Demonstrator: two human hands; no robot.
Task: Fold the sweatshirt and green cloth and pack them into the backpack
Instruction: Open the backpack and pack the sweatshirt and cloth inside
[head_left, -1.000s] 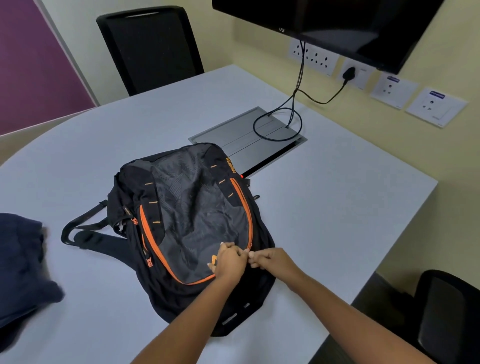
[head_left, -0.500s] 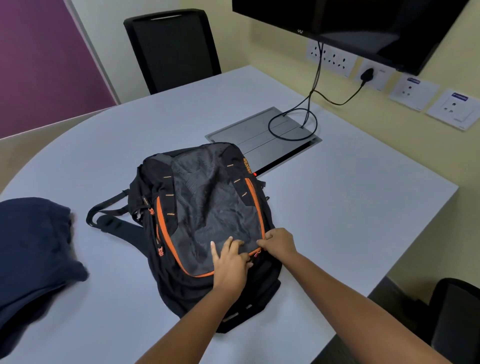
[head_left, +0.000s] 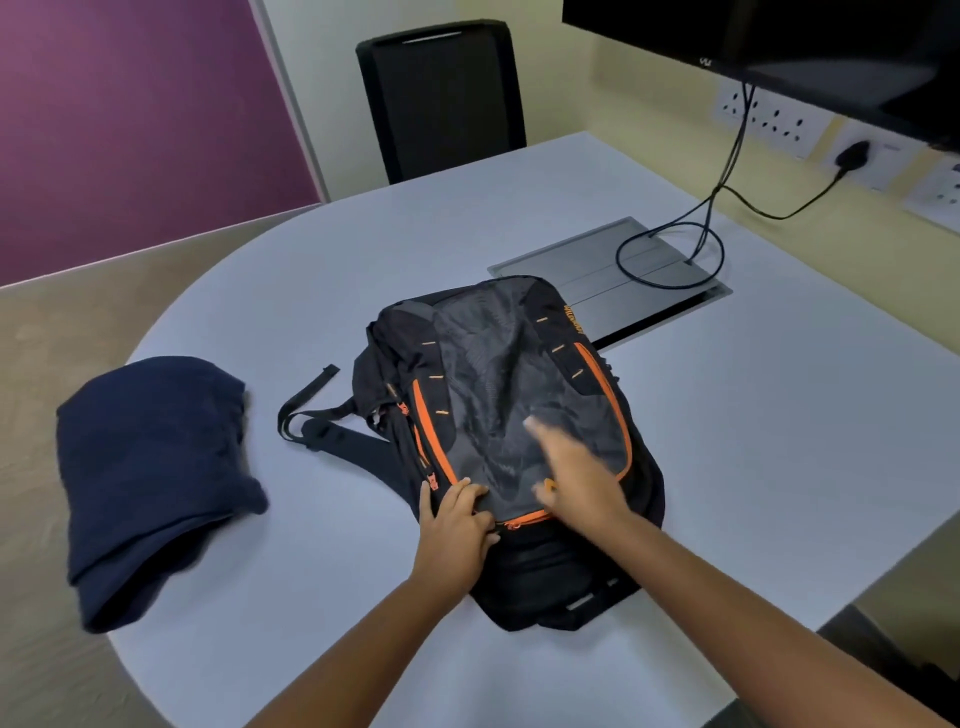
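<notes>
A black and grey backpack (head_left: 498, 395) with orange zip trim lies flat on the white table (head_left: 753, 415), its front panel facing up. My left hand (head_left: 454, 525) holds the lower left edge of that panel, fingers bent onto the fabric beside the orange zip. Blurred, my right hand (head_left: 576, 478) is over the middle of the panel with its fingers stretched out. An orange zip pull shows by its thumb. The navy sweatshirt (head_left: 150, 467) lies bundled on the table's left edge, apart from both hands. No green cloth is in view.
A grey cable box lid (head_left: 602, 270) with looped black cables (head_left: 670, 254) sits just behind the backpack. A black chair (head_left: 441, 98) stands at the far side. Wall sockets and a dark screen (head_left: 779, 31) are at the right. The backpack's straps (head_left: 322, 421) trail left.
My right hand has left the zip at the pack's lower edge and swept up over the front panel. The left hand has shifted left to the panel's corner. The view has swung left.
</notes>
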